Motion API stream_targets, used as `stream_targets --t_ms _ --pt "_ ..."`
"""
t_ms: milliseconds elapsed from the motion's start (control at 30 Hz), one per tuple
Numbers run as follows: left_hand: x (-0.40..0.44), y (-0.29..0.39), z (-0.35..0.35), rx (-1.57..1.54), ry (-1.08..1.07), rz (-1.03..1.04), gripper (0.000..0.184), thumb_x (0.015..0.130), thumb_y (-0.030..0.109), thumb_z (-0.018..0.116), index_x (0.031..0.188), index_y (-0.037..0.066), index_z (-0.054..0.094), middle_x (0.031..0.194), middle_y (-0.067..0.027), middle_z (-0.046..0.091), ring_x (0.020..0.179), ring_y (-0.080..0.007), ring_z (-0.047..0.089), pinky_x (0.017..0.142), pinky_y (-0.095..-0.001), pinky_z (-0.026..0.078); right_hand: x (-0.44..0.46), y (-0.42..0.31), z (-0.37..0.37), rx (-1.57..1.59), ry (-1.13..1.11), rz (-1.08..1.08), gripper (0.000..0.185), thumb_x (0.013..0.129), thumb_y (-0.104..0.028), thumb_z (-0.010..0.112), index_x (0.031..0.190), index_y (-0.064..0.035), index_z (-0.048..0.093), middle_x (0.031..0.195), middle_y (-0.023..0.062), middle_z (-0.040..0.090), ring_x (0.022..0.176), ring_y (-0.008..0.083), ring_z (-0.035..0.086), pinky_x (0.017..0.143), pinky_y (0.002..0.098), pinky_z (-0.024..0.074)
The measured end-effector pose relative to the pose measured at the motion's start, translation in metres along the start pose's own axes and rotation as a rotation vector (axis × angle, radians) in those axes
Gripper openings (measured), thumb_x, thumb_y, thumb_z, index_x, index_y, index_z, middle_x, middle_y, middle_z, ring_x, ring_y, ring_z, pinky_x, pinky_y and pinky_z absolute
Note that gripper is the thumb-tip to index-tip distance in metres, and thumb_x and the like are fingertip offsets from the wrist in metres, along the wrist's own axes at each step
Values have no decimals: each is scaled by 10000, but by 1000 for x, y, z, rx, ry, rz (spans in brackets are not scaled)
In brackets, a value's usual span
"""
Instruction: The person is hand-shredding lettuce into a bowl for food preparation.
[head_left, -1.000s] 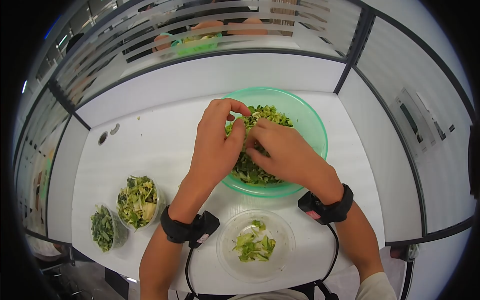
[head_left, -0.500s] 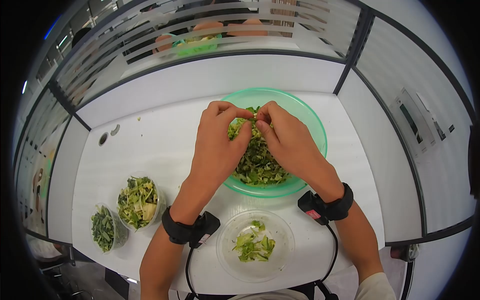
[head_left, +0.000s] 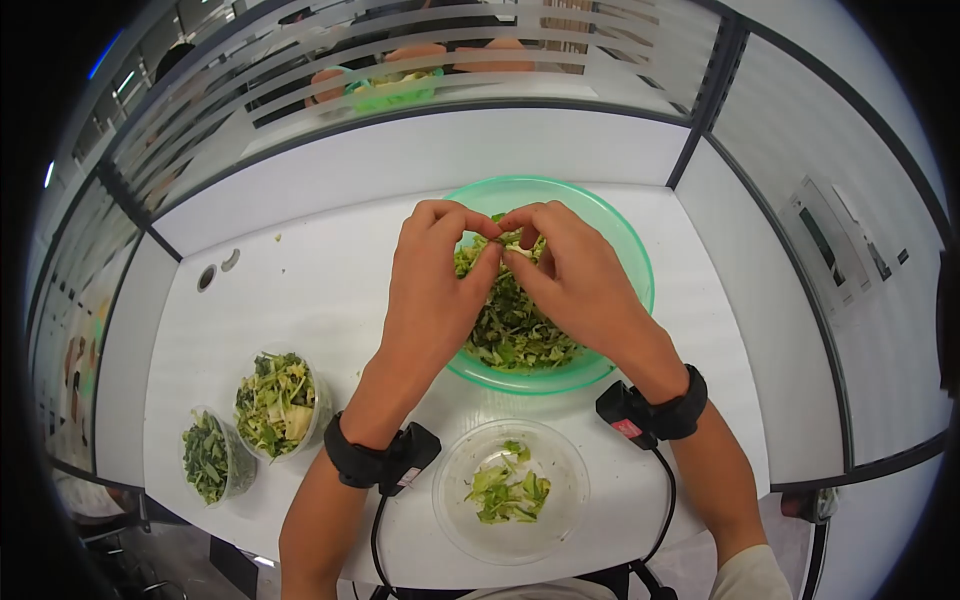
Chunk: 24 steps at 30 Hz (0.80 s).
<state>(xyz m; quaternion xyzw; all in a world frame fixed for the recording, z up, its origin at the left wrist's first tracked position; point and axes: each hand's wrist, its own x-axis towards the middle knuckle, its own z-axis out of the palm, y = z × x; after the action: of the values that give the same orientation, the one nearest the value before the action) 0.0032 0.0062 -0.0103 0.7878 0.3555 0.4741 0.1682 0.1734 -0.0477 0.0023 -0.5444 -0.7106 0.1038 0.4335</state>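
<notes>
Over a translucent green bowl (head_left: 632, 255) filled with chopped leafy greens (head_left: 520, 325), my two hands meet at the fingertips. My left hand (head_left: 437, 275) is closed in a pinch, thumb against forefinger. Pressed up to it, my right hand (head_left: 573, 265) pinches too. A small piece of leafy green (head_left: 509, 239) shows between the fingertips, mostly hidden by them. Nearer to me, below the bowl, a clear round container (head_left: 462, 515) holds a few pale green leaf pieces (head_left: 510, 495).
Two clear tubs stand at the left front: one with mixed chopped greens (head_left: 275, 405), one with darker leaves (head_left: 207, 457). White partitions (head_left: 420, 150) enclose the table (head_left: 240, 320). Black wrist straps (head_left: 355, 452) trail cables. Beyond the glass, another person's hands are near a green basket (head_left: 395, 92).
My right hand has shifted slightly left, so its fingertips now touch those of my left hand. The bowl and containers have stayed in place.
</notes>
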Motion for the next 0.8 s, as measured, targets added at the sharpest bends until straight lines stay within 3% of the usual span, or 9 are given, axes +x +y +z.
stream_targets --t_ms 100,400,567,800 --pt "0 0 -1 -11 -9 13 188 883 38 759 1062 50 703 1109 -76 659 1031 -245 642 910 -376 516 2 3 1 22 21 46 154 964 -136 679 1079 -34 689 997 127 685 900 302 694 783 421 548" --pt "-1 -1 -1 31 -4 79 384 876 -28 681 1239 90 639 1226 -95 645 1075 -267 632 940 -391 511 2 4 -1 -39 37 94 152 933 -129 714 1067 -60 694 953 91 677 822 281 674 747 416 539" --pt "0 3 2 34 8 29 153 905 137 787 1040 73 755 1101 -82 638 1024 -246 607 925 -387 505 4 6 -1 5 61 81 150 922 -103 713 1067 -67 694 920 86 669 736 265 657 700 405 526" --pt "0 2 -1 65 -44 33 202 867 44 735 1065 73 710 1113 -82 647 1053 -270 602 935 -396 505 5 2 -3 4 40 119 140 922 -119 717 1052 -69 699 898 78 674 728 254 652 692 399 526"
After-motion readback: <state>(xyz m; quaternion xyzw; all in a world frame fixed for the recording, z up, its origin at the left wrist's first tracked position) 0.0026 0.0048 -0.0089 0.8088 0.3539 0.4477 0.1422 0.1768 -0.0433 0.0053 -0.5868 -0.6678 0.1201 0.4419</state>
